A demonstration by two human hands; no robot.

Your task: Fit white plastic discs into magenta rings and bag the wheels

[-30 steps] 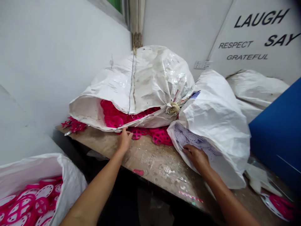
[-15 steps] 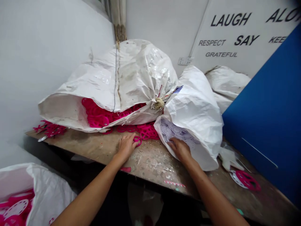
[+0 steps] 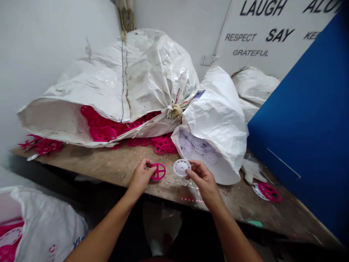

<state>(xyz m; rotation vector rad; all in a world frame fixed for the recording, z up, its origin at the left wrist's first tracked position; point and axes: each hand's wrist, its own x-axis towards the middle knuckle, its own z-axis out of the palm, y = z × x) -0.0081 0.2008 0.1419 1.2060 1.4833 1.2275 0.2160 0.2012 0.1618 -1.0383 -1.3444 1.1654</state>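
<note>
My left hand pinches a pink spoked plastic wheel just above the wooden bench. My right hand pinches a white round plastic disc close beside the pink one; the two parts are a little apart. Behind the left hand a big white sack lies on its side, spilling several pink wheels. Behind the right hand a smaller white sack lies open with several white discs in its mouth.
A blue panel stands at the right. A joined pink-and-white wheel lies on the bench near it. Another white sack with pink-and-white wheels sits at the lower left. More sacks lean on the lettered wall.
Both hands have drawn back from the sacks toward me. The left now holds a pink wheel and the right a white disc. The view has shifted to the right.
</note>
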